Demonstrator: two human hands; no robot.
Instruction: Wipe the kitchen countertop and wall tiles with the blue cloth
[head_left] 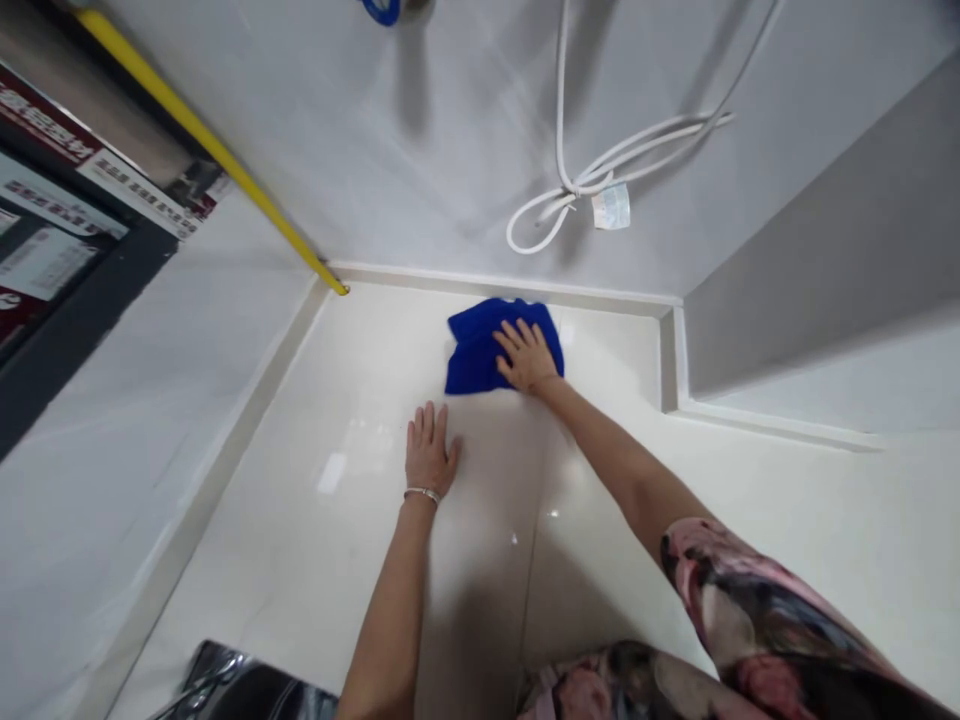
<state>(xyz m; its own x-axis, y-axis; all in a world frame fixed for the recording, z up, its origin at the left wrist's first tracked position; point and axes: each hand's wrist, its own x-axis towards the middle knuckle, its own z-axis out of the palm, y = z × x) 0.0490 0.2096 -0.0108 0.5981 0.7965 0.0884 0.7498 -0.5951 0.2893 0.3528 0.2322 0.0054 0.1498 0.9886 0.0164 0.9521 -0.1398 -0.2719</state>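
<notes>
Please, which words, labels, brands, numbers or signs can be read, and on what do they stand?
Nothing reads clearly.
Red band: white characters, too blurred.
White strip: characters, too blurred.
Pale panels: print, too blurred.
Dark red panel: round white mark, unclear.
Cable tag: too small.
Cloth: none visible.

Indoor room [465,190], tiled floor [495,490], yellow pipe [223,156]

Deep-blue cloth [476,350], edges uneven, spread on glossy floor [300,560] by baseboard [607,300].
</notes>
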